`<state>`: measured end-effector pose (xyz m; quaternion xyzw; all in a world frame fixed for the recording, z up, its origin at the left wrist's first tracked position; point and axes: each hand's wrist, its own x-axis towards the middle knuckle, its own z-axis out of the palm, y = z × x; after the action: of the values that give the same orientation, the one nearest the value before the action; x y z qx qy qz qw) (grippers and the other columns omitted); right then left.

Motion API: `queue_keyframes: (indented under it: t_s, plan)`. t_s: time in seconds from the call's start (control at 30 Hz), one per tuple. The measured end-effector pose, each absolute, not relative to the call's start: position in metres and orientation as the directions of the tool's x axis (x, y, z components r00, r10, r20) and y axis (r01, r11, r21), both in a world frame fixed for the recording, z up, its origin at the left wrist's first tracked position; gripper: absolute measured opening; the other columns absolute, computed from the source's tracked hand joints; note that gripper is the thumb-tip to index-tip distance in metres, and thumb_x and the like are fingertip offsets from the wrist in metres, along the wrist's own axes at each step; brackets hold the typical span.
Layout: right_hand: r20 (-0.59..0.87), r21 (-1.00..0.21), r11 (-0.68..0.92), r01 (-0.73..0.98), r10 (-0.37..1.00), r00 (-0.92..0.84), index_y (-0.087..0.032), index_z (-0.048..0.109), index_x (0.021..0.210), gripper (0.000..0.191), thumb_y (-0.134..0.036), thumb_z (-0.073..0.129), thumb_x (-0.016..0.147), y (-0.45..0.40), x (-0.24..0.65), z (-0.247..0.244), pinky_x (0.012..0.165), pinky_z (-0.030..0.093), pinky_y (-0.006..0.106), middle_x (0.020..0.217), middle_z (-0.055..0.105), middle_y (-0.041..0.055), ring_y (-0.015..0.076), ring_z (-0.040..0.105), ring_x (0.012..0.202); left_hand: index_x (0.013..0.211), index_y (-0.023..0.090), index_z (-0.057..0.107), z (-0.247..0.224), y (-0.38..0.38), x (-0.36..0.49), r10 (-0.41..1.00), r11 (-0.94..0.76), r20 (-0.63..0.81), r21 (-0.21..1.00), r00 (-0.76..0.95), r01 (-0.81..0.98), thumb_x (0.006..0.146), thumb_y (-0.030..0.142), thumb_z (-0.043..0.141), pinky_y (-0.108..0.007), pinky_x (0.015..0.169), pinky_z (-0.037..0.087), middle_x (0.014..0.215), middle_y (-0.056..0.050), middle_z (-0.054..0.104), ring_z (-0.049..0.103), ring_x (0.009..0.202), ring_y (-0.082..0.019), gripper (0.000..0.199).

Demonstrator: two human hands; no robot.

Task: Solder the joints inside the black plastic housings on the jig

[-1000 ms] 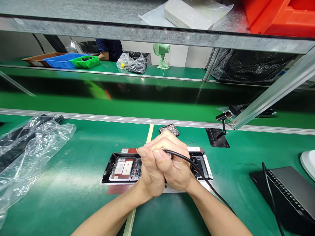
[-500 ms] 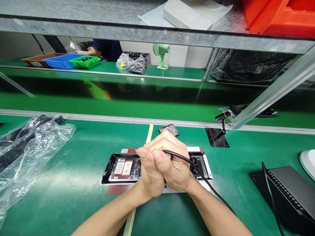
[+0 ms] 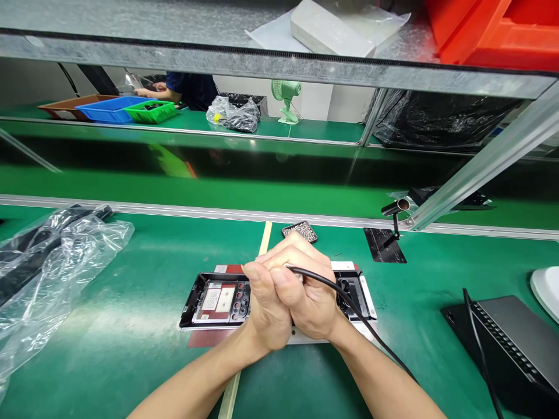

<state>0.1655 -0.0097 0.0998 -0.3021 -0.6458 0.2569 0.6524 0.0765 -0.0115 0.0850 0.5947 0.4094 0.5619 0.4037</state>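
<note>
My left hand [image 3: 268,308] and my right hand [image 3: 312,297] are pressed together, fingers closed, above the middle of a black-framed device [image 3: 196,299]. A black cable [image 3: 358,314] comes out between them near the thumbs and runs down to the right, over my right wrist. A small metallic end shows where the cable enters my hands; the rest of what they grip is hidden. Left of my hands, the open device shows a white label and a row of round holes. A small black tray [image 3: 300,232] of metal pieces lies just behind my hands.
Clear plastic wrapping [image 3: 82,250] with black parts lies left. A small black stand [image 3: 395,218] and a black-and-grey device [image 3: 510,343] are on the right. A metal shelf [image 3: 196,61] crosses above. Across the bench are bins [image 3: 109,109], a green fan [image 3: 286,99] and a person [image 3: 192,87].
</note>
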Motion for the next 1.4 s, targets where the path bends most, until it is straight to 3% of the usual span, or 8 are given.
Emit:
queue_keyframes:
  t_s: [0.13,0.37,0.63,0.87,1.13,1.4]
  plan:
    - [0.692,-0.721,0.69,0.058,0.721,0.034,-0.027,0.072,0.08,0.02,-0.029,0.058,0.094,-0.0099,0.1656,0.1007,0.068,0.056,0.034,0.077,0.073,0.0002,0.016,0.065,0.072,0.057,0.021,0.042,0.0847,-0.0121,0.0765,0.924,-0.382,0.378,0.92,0.056,0.086,0.096,0.075,0.014,-0.032,0.052,0.043,0.058,-0.001,0.049,0.049,0.054,-0.014,0.072]
    - [0.697,-0.717,0.695,0.064,0.715,0.043,-0.026,0.07,0.078,0.02,-0.03,0.059,0.094,-0.0096,0.1654,0.0993,0.068,0.056,0.035,0.076,0.074,0.0005,0.0157,0.065,0.071,0.061,0.022,0.046,0.0818,-0.0101,0.0755,0.875,-0.481,0.473,0.873,0.101,0.078,0.1,0.067,0.017,-0.031,0.052,0.045,0.062,-0.002,0.053,0.052,0.057,-0.015,0.066]
    - [0.681,-0.732,0.679,0.054,0.732,0.026,-0.026,0.071,0.081,0.019,-0.031,0.058,0.095,-0.0098,0.1654,0.0971,0.07,0.056,0.035,0.08,0.074,0.0009,0.0165,0.067,0.075,0.061,0.023,0.043,0.084,-0.0099,0.0764,0.911,-0.406,0.401,0.913,0.093,0.043,0.095,0.076,0.018,-0.03,0.053,0.046,0.061,-0.002,0.052,0.048,0.055,-0.015,0.068]
    - [0.683,-0.73,0.682,0.047,0.729,0.033,-0.027,0.07,0.08,0.018,-0.029,0.06,0.094,-0.0094,0.1656,0.0981,0.069,0.056,0.035,0.077,0.073,-0.0001,0.0158,0.066,0.072,0.064,0.023,0.044,0.0855,-0.0094,0.0769,0.886,-0.459,0.45,0.885,0.115,0.078,0.099,0.068,0.012,-0.029,0.053,0.048,0.063,-0.003,0.053,0.051,0.056,-0.016,0.066]
    - [0.675,-0.738,0.675,0.031,0.737,0.032,-0.027,0.071,0.082,0.016,-0.028,0.06,0.093,-0.0098,0.1661,0.0955,0.071,0.056,0.036,0.08,0.074,0.0003,0.0172,0.067,0.076,0.062,0.023,0.045,0.0819,-0.0099,0.0754,0.925,-0.376,0.37,0.924,0.089,0.067,0.093,0.079,0.016,-0.03,0.057,0.05,0.062,-0.003,0.056,0.054,0.058,-0.016,0.07]
    - [0.664,-0.748,0.663,0.044,0.748,0.025,-0.027,0.072,0.082,0.017,-0.029,0.06,0.093,-0.01,0.1656,0.096,0.071,0.058,0.037,0.079,0.075,0.0005,0.018,0.068,0.075,0.063,0.023,0.045,0.0829,-0.011,0.0762,0.919,-0.388,0.383,0.921,0.087,0.042,0.096,0.074,0.018,-0.031,0.057,0.048,0.063,-0.003,0.054,0.05,0.057,-0.016,0.066]
